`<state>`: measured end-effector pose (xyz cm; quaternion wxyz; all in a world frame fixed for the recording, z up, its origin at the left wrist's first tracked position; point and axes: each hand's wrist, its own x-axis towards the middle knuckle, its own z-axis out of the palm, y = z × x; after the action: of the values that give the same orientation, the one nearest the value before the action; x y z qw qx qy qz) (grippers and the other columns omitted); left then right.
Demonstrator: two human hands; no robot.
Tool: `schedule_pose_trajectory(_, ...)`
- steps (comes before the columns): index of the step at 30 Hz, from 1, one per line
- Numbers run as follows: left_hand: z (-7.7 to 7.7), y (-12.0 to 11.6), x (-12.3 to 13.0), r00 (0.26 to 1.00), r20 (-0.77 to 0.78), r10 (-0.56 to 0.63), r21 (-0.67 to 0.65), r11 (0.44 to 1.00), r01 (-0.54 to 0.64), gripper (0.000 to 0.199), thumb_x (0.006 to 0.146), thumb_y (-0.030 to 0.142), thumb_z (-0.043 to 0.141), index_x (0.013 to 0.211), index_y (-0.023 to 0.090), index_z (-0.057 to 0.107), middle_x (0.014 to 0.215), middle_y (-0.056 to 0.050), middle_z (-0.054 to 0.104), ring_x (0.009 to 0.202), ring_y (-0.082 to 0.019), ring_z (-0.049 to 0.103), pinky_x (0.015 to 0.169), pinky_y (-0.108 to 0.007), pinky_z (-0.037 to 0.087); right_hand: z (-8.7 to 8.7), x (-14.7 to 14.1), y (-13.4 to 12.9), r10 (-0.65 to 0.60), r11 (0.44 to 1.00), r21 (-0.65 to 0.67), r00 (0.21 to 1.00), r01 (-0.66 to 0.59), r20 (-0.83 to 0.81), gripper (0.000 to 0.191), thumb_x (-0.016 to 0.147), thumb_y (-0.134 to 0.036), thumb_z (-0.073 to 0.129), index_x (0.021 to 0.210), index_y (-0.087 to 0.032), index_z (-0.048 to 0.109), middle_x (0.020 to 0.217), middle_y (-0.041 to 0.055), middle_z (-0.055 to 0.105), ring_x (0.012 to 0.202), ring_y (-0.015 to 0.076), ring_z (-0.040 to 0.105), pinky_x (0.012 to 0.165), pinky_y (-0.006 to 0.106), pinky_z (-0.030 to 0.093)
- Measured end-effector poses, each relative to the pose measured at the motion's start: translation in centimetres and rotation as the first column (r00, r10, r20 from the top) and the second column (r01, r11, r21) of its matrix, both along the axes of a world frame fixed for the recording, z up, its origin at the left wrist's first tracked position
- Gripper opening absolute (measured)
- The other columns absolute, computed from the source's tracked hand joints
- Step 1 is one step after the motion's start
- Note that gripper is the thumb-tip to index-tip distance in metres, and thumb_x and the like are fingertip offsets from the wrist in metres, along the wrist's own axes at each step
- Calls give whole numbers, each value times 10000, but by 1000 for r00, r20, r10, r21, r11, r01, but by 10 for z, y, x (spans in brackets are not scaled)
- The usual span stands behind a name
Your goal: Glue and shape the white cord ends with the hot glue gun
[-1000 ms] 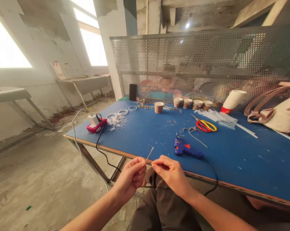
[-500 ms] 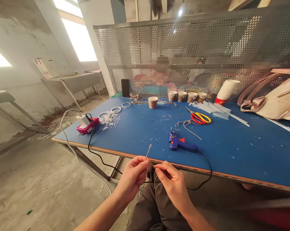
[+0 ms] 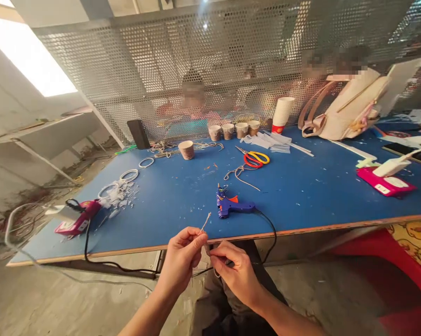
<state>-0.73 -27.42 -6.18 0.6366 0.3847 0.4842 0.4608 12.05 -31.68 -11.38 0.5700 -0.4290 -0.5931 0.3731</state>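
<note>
Our left hand (image 3: 184, 255) is pinching the cord (image 3: 205, 223), its tip slanting up and away; our right hand (image 3: 235, 270) is closing just beside it.

On our blue table (image 3: 175, 191) we see a glue gun (image 3: 233, 206) near the front edge, four small cups (image 3: 241, 130) along the back edge and a pink power strip (image 3: 82, 218) near the left edge.
</note>
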Motion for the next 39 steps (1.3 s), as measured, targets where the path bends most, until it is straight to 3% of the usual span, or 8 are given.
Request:
schedule_pose_trajectory(7, 30, 34, -16, 993, -27, 115, 126, 986, -111, 298, 531, 338, 829, 624, 159, 609, 488, 83, 396, 382, -3, 231, 347, -142, 185, 5, 47, -12, -47, 975, 220, 971, -6, 233, 215, 847, -138, 539, 1027, -198, 640, 985, 86, 683, 925, 200, 626, 821, 324, 508)
schedule_pose_trajectory(13, 45, 64, -17, 993, -55, 103, 161, 983, -93, 277, 523, 300, 831, 615, 152, 616, 512, 72, 410, 385, 1, 235, 337, -132, 181, 37, 105, 18, -214, 927, 372, 876, 42, 432, 224, 877, -123, 483, 1041, -211, 608, 860, 73, 674, 786, 192, 626, 694, 323, 518)
schedule_pose_trajectory(19, 58, 88, -1, 993, -108, 43, 145, 989, -27, 268, 545, 293, 816, 611, 149, 599, 435, 104, 309, 362, -7, 210, 332, -133, 172, 65, 99, 89, 5, 980, 84, 446, -179, 895, 202, 780, -194, 595, 970, -130, 621, 1021, 157, 622, 913, 282, 582, 763, 424, 501)
schedule_pose_trajectory(21, 62, 97, 5, 994, -107, 17, 139, 990, -2, 276, 539, 287, 819, 609, 150, 591, 432, 109, 303, 355, -5, 206, 329, -132, 157, 65, 90, 103, 102, 976, -18, 385, -217, 917, 192, 741, -123, 576, 927, -113, 625, 994, 166, 609, 877, 279, 584, 727, 402, 498)
schedule_pose_trajectory(29, 78, 145, 36, 993, -112, -19, 177, 984, 39, 284, 517, 270, 826, 621, 136, 599, 444, 100, 356, 357, 4, 209, 319, -118, 152, 66, 106, 132, 87, 993, -16, 628, -117, 773, 269, 699, -147, 555, 965, -130, 586, 909, 100, 633, 770, 211, 598, 655, 317, 473)
schedule_pose_trajectory(33, 68, 162, 39, 997, -82, -12, 184, 982, 27, 300, 536, 298, 809, 621, 135, 571, 460, 95, 383, 355, 8, 209, 317, -109, 142, 78, 124, 140, 215, 957, -231, 965, -176, 153, 158, 668, -187, 568, 824, -165, 576, 716, -10, 587, 540, 95, 486, 497, 227, 405)
schedule_pose_trajectory(36, 55, 166, 34, 997, -72, -38, 133, 990, 47, 323, 521, 306, 815, 621, 126, 567, 448, 107, 353, 342, 14, 170, 308, -115, 123, 79, 124, 143, 265, 889, -310, 931, -337, -253, 94, 663, -206, 562, 741, -155, 571, 687, -12, 571, 463, 64, 426, 445, 217, 373)
schedule_pose_trajectory(39, 47, 158, 31, 994, -76, -74, 98, 992, 82, 341, 513, 325, 824, 618, 122, 570, 468, 87, 399, 345, 16, 172, 310, -120, 113, 66, 116, 146, 201, 909, -320, 954, -266, -223, 69, 692, -221, 571, 723, -160, 578, 583, -36, 532, 465, 85, 470, 453, 216, 380)
